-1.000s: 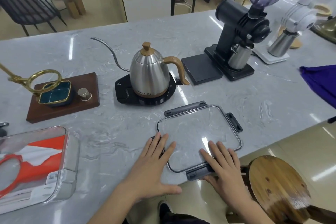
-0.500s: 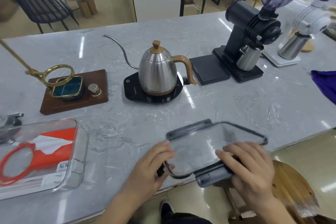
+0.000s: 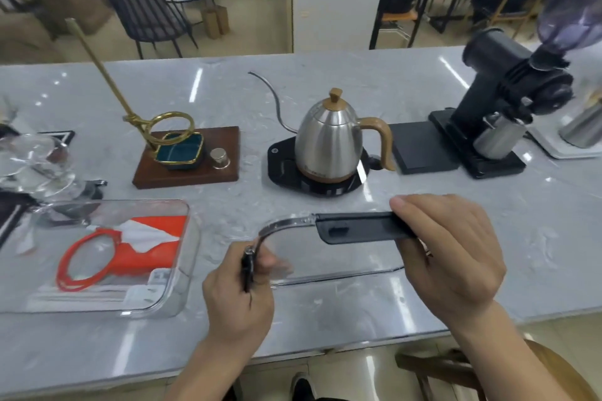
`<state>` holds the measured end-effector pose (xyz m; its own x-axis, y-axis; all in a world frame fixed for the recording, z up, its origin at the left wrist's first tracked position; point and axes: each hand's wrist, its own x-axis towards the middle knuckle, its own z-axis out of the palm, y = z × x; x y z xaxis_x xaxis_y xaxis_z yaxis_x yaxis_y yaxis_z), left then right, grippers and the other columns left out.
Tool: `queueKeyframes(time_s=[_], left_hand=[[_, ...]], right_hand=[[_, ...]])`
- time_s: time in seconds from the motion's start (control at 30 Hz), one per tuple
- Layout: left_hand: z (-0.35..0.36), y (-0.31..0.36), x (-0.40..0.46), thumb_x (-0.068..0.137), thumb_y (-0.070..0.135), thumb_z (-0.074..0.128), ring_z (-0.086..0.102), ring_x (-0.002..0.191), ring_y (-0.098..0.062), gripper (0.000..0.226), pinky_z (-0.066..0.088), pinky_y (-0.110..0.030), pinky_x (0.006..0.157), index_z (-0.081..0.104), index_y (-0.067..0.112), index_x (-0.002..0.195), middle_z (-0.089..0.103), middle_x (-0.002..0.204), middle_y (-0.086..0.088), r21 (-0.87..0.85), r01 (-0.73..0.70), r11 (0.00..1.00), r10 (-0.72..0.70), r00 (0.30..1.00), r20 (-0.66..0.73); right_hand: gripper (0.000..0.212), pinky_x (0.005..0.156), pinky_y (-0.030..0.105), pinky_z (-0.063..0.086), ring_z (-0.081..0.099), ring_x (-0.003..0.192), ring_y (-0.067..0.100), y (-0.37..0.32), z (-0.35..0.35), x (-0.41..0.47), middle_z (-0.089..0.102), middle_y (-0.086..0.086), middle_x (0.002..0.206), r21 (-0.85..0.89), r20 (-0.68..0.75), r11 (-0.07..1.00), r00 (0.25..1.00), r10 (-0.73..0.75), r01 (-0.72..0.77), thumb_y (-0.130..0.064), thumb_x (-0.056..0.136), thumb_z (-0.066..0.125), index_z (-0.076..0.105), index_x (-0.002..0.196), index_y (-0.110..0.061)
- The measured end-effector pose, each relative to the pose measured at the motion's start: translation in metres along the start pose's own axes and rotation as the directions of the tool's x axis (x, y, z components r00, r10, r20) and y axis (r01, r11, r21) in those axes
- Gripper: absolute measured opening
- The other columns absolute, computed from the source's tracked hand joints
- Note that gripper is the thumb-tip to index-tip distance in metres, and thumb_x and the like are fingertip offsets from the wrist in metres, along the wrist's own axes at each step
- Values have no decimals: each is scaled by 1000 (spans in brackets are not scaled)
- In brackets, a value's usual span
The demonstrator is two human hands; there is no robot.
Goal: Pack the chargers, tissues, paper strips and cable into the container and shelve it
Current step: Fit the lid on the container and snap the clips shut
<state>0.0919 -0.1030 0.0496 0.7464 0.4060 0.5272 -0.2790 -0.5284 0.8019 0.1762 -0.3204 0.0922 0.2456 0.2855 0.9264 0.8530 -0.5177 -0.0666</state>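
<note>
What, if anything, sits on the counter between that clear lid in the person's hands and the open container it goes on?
Nothing visible. The lid, gripped by the left hand and the right hand, has only bare counter between it and the container to its left.

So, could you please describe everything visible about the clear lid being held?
The clear lid is a rounded rectangular transparent plastic panel with dark latch flaps on its edges. It is lifted off the marble counter, tilted. The left hand grips its left latch; the right hand holds its far right side beside the long flap.
</note>
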Motion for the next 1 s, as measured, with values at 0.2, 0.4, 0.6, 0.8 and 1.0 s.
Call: queueKeyframes(time_s=[0.2, 0.4, 0.6, 0.8, 1.0], left_hand=[[-31, 0, 6, 89, 73, 39, 71, 50, -9, 27, 51, -12, 56, 53, 52, 81, 74, 69, 7, -115, 146, 983, -159, 980, -115], [-57, 5, 7, 91, 70, 40, 70, 49, -7, 28, 51, -10, 56, 55, 48, 81, 73, 66, 7, -93, 145, 985, -158, 976, -151], [-68, 6, 3, 90, 70, 42, 70, 48, -8, 30, 54, -16, 53, 56, 46, 79, 71, 62, 10, -93, 179, 979, -193, 967, -165], [-76, 11, 1, 87, 74, 40, 69, 47, -8, 40, 49, -10, 55, 54, 39, 75, 73, 64, 5, -52, 265, 963, -270, 936, -226], [-86, 10, -4, 99, 36, 44, 67, 43, -14, 48, 48, -9, 50, 55, -4, 75, 70, 65, -13, -92, 367, 925, -379, 892, -247]], right_hand=[[19, 76, 59, 48, 66, 95, 40, -3, 13, 16, 71, 18, 98, -17, -12, 996, 997, 83, -83, 2, 77, 76, 73, 95, -2], [64, 106, 41, 41, 53, 124, 25, -15, 17, 18, 53, 9, 132, 192, 158, 858, 878, 451, -476, -25, 81, 71, 45, 133, 1], [69, 89, 33, 53, 63, 109, 20, -18, 18, -2, 63, 3, 125, 331, 343, 589, 675, 653, -737, -37, 76, 73, 47, 138, -19], [35, 67, 28, 58, 71, 73, 30, -18, 15, -25, 75, 13, 87, 388, 583, 231, 432, 688, -892, -41, 72, 77, 70, 96, -17], [32, 69, 21, 56, 69, 69, 28, -35, 25, -30, 76, 12, 82, 432, 645, 132, 407, 647, -892, -41, 84, 65, 69, 107, -21]])
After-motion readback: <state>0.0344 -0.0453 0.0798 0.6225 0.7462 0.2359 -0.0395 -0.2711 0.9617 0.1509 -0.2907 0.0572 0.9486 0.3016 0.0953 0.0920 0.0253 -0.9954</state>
